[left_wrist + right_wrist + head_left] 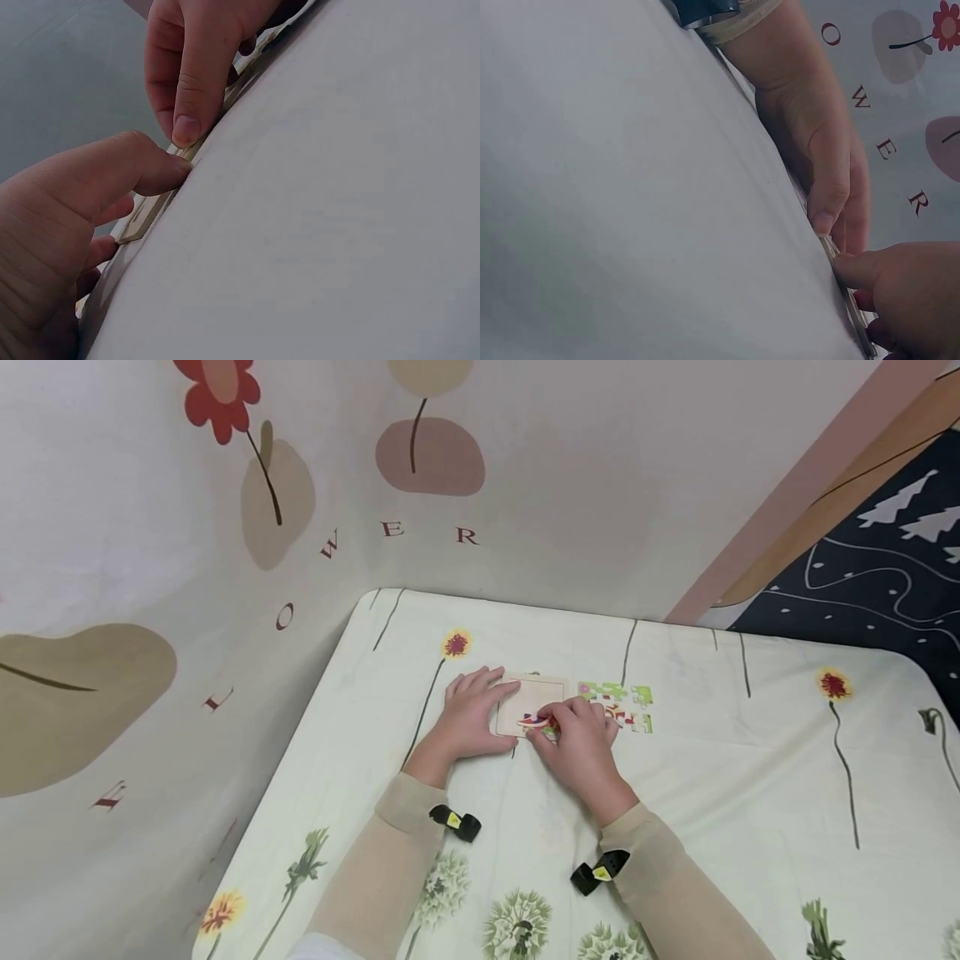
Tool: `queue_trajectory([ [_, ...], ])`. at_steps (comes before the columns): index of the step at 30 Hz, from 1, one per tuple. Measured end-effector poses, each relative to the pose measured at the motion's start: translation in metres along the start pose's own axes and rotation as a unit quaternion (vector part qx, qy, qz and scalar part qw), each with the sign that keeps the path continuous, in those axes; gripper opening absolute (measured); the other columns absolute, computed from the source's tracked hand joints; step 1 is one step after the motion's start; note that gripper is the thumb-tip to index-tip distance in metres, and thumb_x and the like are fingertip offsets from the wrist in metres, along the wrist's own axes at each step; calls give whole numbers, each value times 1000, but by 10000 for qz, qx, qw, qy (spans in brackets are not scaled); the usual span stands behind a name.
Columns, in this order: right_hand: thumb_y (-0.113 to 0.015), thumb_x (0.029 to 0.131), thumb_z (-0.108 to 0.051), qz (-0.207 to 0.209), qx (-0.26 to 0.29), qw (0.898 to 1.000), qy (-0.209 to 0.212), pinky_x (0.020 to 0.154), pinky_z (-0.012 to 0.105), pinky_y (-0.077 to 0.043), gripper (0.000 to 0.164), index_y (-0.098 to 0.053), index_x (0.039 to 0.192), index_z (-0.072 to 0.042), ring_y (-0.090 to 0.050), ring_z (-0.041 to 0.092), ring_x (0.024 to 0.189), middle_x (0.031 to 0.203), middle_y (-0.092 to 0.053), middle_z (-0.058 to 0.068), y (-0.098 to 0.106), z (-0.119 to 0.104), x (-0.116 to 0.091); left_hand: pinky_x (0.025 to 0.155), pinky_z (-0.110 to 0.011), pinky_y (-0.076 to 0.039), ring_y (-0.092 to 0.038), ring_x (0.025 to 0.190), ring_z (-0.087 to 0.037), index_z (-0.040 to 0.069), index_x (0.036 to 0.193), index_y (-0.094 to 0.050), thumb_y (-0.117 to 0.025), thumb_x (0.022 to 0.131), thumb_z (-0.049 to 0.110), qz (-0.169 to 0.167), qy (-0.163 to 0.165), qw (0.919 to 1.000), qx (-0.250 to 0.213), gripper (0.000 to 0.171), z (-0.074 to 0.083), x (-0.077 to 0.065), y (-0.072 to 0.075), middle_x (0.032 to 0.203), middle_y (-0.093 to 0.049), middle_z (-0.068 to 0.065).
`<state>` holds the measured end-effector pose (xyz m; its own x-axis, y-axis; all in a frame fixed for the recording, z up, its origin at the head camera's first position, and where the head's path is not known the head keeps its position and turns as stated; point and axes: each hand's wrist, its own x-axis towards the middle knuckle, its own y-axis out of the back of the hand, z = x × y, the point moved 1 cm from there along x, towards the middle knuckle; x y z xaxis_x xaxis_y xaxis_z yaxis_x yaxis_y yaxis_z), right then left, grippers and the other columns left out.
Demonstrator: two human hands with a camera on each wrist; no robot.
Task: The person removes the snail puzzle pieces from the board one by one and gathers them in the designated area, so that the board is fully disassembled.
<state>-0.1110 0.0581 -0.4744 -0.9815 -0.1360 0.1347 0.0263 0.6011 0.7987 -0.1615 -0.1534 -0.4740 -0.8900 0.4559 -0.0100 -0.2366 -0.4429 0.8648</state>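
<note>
A square wooden puzzle tray (536, 693) lies on the flowered cloth. My left hand (468, 717) holds it at its left side, with the thumb at the near edge and fingers at the far part. My right hand (581, 752) pinches a red, white and blue puzzle piece (531, 722) over the near right part of the tray. Green bits show beside that piece, partly hidden by my right fingers. In the left wrist view, the tray's pale edge (139, 225) shows under my left thumb, and both thumbs come close together along it.
Several loose puzzle pieces (642, 695), green and printed, lie right of the tray, partly behind my right hand. A white cloth (720, 793) with printed flowers covers the surface. A printed fabric wall (570, 527) rises along the back and left.
</note>
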Motion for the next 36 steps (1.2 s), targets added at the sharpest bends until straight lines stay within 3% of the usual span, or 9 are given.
queue_trajectory([
  [12,-82,95,-33,68,32,10000,23,97,62,-26,26,-73,115,-19,-45,33,103,98,-54,2,-1,1,1,125,-60,-9,-20,160,-32,20,158,-54,-85,78,43,-30,25,10000,-38,89,1,1,1,171,-34,-9],
  [22,-88,90,-21,508,155,9975,476,95,58,-31,19,-75,104,-16,-53,28,99,101,-75,-2,-3,0,-1,125,-61,-9,-21,160,-33,20,158,-54,-85,78,43,-3,-20,10000,-34,89,0,0,0,171,-34,-9],
  [36,-89,87,-19,542,101,9965,621,92,56,-32,28,-82,114,-14,-58,24,95,104,-81,-1,-3,1,-1,125,-60,-9,-22,160,-33,20,158,-55,-86,76,43,2,-51,10000,-51,90,-1,1,0,171,-34,-9],
])
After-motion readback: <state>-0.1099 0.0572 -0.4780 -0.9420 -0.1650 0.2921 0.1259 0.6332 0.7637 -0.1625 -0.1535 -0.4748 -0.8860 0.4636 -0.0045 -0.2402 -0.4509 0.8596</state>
